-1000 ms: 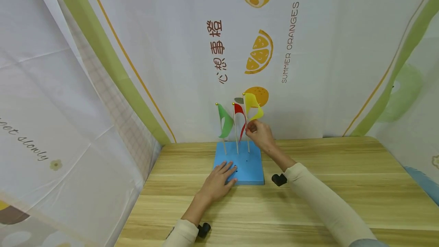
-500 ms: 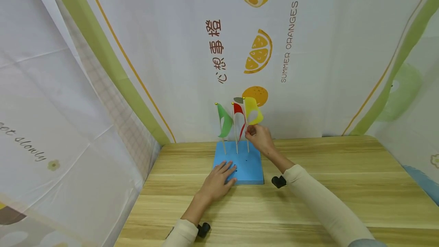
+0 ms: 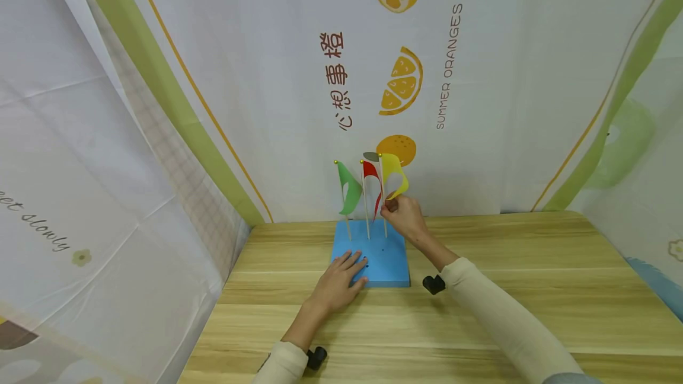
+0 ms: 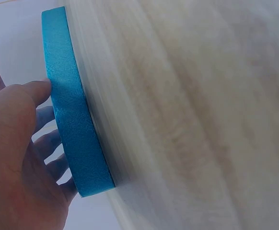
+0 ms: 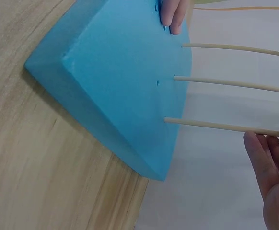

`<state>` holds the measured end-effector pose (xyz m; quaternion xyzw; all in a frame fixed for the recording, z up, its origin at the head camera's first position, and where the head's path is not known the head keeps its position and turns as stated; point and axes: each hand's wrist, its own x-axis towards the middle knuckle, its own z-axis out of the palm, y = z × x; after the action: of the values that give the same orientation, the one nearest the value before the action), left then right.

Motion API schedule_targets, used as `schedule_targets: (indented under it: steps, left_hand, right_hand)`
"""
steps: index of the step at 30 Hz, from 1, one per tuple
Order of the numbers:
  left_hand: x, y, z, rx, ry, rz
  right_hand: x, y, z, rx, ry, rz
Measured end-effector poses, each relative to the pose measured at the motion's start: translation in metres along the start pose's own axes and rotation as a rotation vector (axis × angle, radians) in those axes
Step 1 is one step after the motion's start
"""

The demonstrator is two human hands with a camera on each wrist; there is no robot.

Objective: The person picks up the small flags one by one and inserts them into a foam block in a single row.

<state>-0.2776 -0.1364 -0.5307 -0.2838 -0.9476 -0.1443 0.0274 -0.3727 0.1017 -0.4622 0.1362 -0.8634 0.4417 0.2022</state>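
A blue foam block (image 3: pixel 386 265) lies flat on the wooden table, with three small flags standing in its far part. The green flag (image 3: pixel 349 194) is at the left, the red flag (image 3: pixel 370 169) in the middle, the yellow flag (image 3: pixel 393 168) at the right. My right hand (image 3: pixel 407 216) pinches the yellow flag's thin stick (image 5: pixel 211 125) between thumb and fingers; the stick's lower end is in the block. With fingers spread, my left hand (image 3: pixel 337 283) rests on the block's near left part. In the left wrist view its thumb touches the block's edge (image 4: pixel 75 105).
Small holes (image 5: pixel 158 83) show in the block's top. The wooden table (image 3: pixel 507 289) runs out on both sides. A white curtain (image 3: pixel 277 105) printed with oranges hangs right behind the block. A black camera mount (image 3: pixel 434 284) sits at the right wrist.
The yellow flag has come down a little, its top now nearer the height of the other two. My right hand sank slightly with it. The left hand stays on the block.
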Motion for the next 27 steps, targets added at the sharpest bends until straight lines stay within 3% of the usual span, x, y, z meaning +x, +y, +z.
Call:
schedule_targets:
  steps: [17,27]
  left_hand:
    - [0.0,-0.001,-0.001,-0.003,0.02,0.007]
    - [-0.001,-0.001,-0.002,-0.007,0.026,0.014]
  right_hand:
    - [-0.001,-0.001,0.0,-0.019,-0.02,0.021]
    - [-0.009,0.004,-0.01,0.003,-0.009,0.037]
